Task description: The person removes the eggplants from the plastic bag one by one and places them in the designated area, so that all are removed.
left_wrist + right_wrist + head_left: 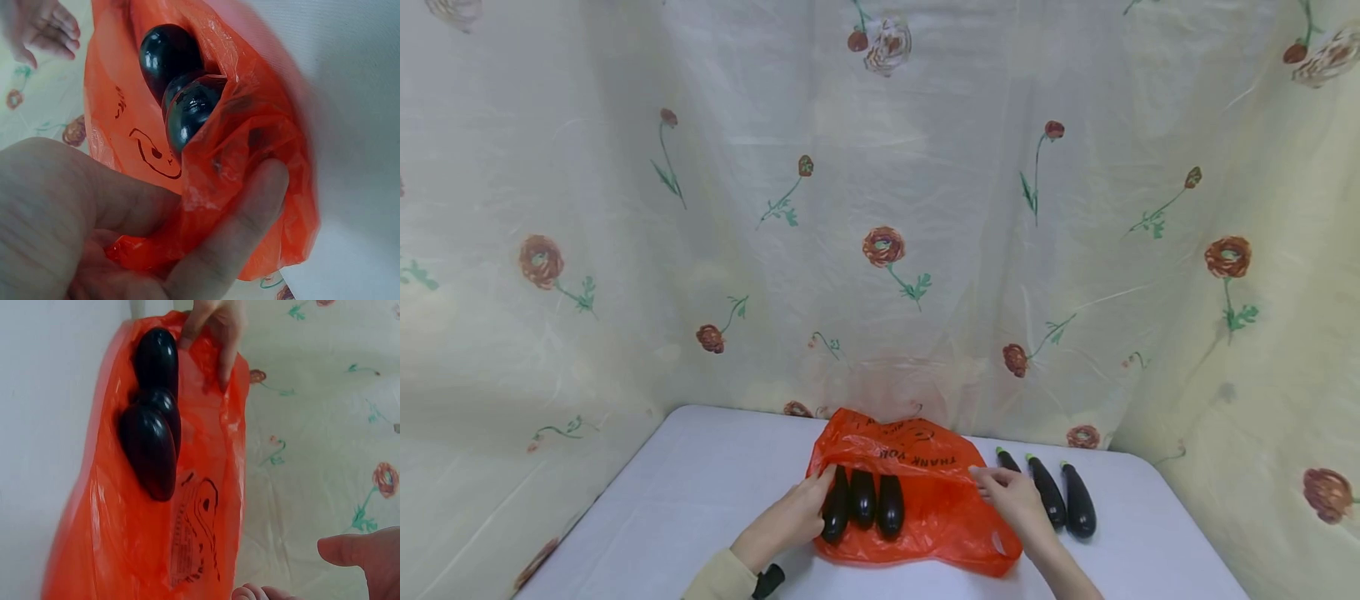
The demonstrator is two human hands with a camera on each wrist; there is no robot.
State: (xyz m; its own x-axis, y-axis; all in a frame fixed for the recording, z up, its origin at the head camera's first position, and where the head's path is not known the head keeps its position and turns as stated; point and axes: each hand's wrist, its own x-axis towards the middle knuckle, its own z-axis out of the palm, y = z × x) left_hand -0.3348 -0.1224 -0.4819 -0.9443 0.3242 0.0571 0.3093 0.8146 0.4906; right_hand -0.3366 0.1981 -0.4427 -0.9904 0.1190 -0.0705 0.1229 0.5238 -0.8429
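Note:
Three dark eggplants (862, 500) lie side by side in the mouth of a red plastic bag (940, 517) with THANK YOU printed on it. My left hand (801, 508) is at the bag's left side, beside the leftmost eggplant. In the left wrist view, its thumb and fingers pinch a bunched fold of the bag (212, 181). My right hand (1011, 496) hovers by the bag's right upper edge. The right wrist view shows its thumb (350, 550) and fingertips apart, with nothing between them.
To the right of the bag, three more eggplants (1078, 500) lie on the white table (700, 475), one partly behind my right hand. A flower-printed curtain (947, 208) surrounds the table's back and sides.

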